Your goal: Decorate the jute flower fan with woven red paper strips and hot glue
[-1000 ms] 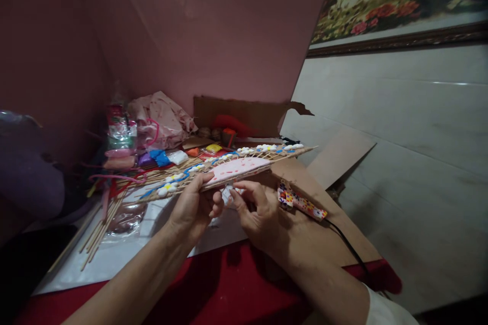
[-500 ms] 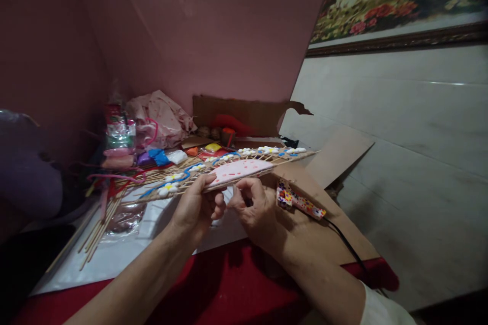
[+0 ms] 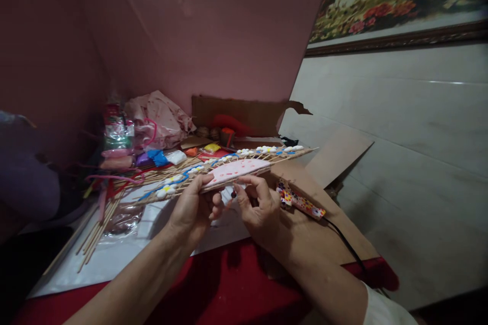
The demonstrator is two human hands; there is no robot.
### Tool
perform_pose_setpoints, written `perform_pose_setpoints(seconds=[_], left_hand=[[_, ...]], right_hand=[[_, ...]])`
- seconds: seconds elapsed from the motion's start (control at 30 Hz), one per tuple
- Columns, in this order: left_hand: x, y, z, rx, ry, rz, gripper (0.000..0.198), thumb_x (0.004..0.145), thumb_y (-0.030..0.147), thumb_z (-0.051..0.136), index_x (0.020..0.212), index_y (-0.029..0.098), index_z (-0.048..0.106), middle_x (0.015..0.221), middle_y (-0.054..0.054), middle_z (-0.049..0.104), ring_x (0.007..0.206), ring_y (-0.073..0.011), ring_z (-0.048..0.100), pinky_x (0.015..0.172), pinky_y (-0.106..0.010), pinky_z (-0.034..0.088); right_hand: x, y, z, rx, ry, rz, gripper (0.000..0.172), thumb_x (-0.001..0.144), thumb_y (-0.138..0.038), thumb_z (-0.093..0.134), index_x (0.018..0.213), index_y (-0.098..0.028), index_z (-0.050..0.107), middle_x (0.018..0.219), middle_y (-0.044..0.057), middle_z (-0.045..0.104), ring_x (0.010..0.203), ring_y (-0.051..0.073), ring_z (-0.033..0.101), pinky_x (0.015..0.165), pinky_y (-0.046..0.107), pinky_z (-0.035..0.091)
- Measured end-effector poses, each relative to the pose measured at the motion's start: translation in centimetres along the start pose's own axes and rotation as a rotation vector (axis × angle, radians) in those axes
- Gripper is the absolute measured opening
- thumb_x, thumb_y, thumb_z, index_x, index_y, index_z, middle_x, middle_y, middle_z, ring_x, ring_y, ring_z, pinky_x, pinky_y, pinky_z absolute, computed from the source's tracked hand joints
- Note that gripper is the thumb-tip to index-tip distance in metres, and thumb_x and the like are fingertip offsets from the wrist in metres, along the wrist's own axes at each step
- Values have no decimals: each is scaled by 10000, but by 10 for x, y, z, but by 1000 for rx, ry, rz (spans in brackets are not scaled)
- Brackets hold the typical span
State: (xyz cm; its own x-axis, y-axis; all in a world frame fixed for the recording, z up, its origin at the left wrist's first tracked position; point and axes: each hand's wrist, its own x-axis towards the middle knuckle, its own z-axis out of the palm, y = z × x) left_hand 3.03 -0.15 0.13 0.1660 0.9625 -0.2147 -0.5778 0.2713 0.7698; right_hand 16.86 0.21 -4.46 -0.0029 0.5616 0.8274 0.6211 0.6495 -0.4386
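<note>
My left hand (image 3: 192, 203) grips the near left edge of a fan-shaped craft piece (image 3: 190, 170), thumb on top and fingers curled beneath. Thin wooden sticks form it, with white and yellow clay flowers and a blue wavy line along its outer band. A pink half-round patch with red spots (image 3: 240, 168) covers its near middle. My right hand (image 3: 261, 208) is at the near edge, index finger against the rim and thumb bent below it. By the thumb tip is a small dark spot; what the fingers pinch, if anything, is unclear.
A flower-patterned glue gun (image 3: 301, 200) with a black cord lies on cardboard (image 3: 339, 233) at right. Loose sticks (image 3: 91, 238), clay packets (image 3: 158, 157) and crumpled pink cloth (image 3: 162, 117) are at left. Red cloth (image 3: 229, 274) covers the near edge.
My right hand's index finger has straightened along the rim and its thumb has dropped slightly away, showing a small dark spot. My left hand keeps its hold on the fan-shaped piece.
</note>
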Motion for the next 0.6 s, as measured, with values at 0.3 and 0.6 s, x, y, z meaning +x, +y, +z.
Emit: perform_pose_setpoints(seconds=[0.3,0.6], left_hand=[[0,-1,1,-3,6,-10,195,836,242,453,692,152,550,376,22,489,288,-84,392,301,-166,286],[1,1,-2,-9,-5,-5,210,833,247,447,658,160,524,379,19,471,295,-87,377,305,-173,260]], right_hand=[[0,3,0,18,-22,96,68,887,-253,476,921,-195,469,642,-8,582,521,125,566,502,231,392],[6,-5,-10,462,229,282,216,955,-289,315,753,-223,347,557,-73,397,468,83,396,490,204,346]])
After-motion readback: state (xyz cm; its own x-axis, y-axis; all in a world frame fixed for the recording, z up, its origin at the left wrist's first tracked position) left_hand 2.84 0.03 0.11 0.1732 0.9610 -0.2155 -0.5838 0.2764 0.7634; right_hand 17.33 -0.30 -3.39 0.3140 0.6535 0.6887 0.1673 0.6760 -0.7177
